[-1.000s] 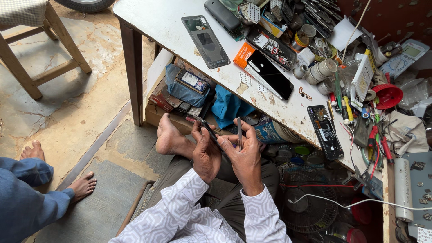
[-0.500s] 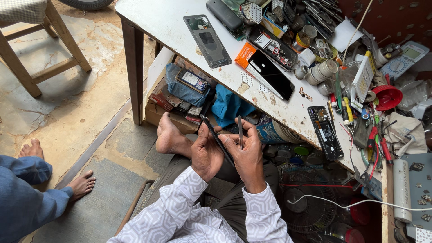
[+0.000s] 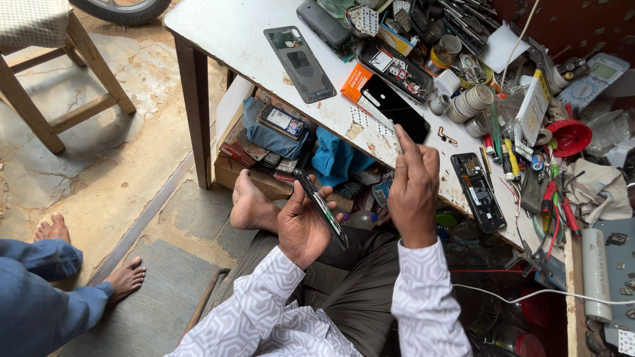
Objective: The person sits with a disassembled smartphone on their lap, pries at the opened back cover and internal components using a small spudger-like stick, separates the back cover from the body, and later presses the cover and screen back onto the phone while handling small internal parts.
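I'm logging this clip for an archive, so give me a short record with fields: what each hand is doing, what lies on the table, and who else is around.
left hand: the left hand grips a slim dark phone, seen edge-on
right hand: the right hand is raised beside the phone, fingers pinched; anything held is too small to tell
table: the white table carries a phone back cover, an opened phone and a red funnel
nearby: another person's bare feet at left

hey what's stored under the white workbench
Under the white workbench sits an open box of stacked phones and parts, with blue cloth bundles. A bare foot rests alongside. Deeper contents stay covered.
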